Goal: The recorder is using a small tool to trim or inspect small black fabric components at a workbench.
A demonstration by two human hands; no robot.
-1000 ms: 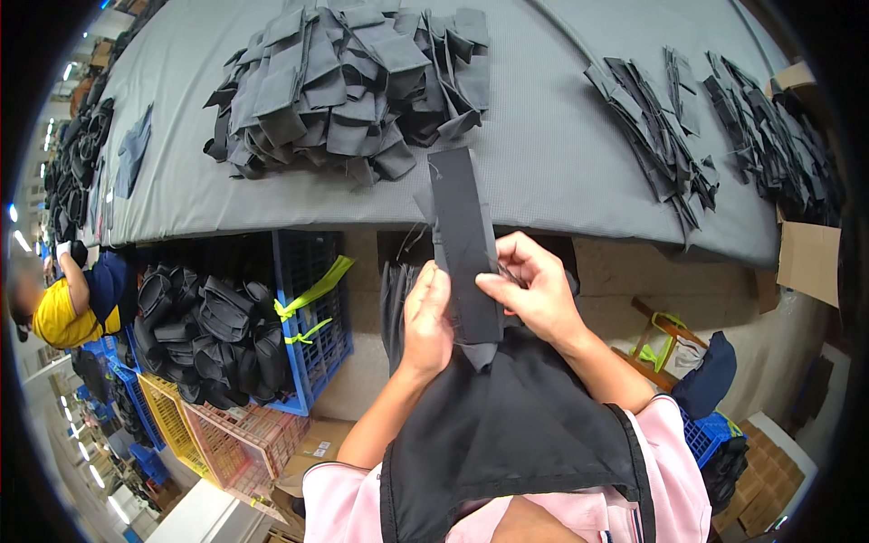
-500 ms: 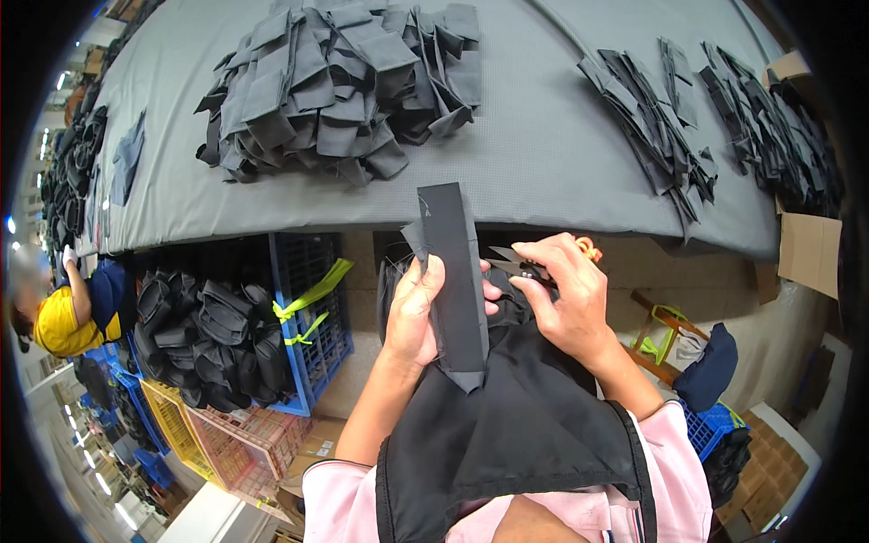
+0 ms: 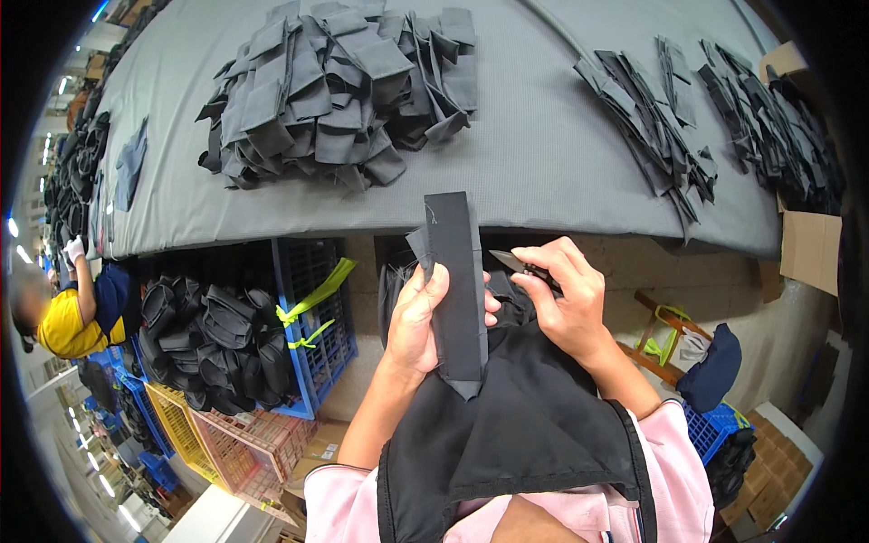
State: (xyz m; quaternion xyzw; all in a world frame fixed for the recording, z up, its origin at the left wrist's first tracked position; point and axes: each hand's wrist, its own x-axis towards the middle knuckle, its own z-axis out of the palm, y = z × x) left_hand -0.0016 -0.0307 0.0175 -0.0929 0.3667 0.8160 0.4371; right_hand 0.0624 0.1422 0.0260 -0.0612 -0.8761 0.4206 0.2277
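Observation:
My left hand point(image 3: 418, 319) grips a long dark grey fabric strip point(image 3: 459, 299) upright in front of my apron, thumb on the near face and fingertips showing past its right edge. The strip's lower end comes to a point, and a small flap point(image 3: 419, 244) sticks out at its left. Pale loose thread shows near the top. To the right of the strip, my right hand point(image 3: 570, 294) is closed round small thread snips point(image 3: 509, 261). Their blades are together, tips pointing left and apart from the strip. Fingers hide most of the handle.
A heap of grey fabric pieces point(image 3: 317, 100) lies on the cloth-covered table point(image 3: 534, 172); more bundles point(image 3: 647, 127) lie at right. Below the table's left edge, a blue crate point(image 3: 317, 362) stands by black pouches point(image 3: 222, 326). A person in yellow point(image 3: 68, 324) is at far left.
The snips' blades, apart before, have come together. The strip and my left hand have shifted slightly right and down. An orange part of the snips' handle has gone out of sight.

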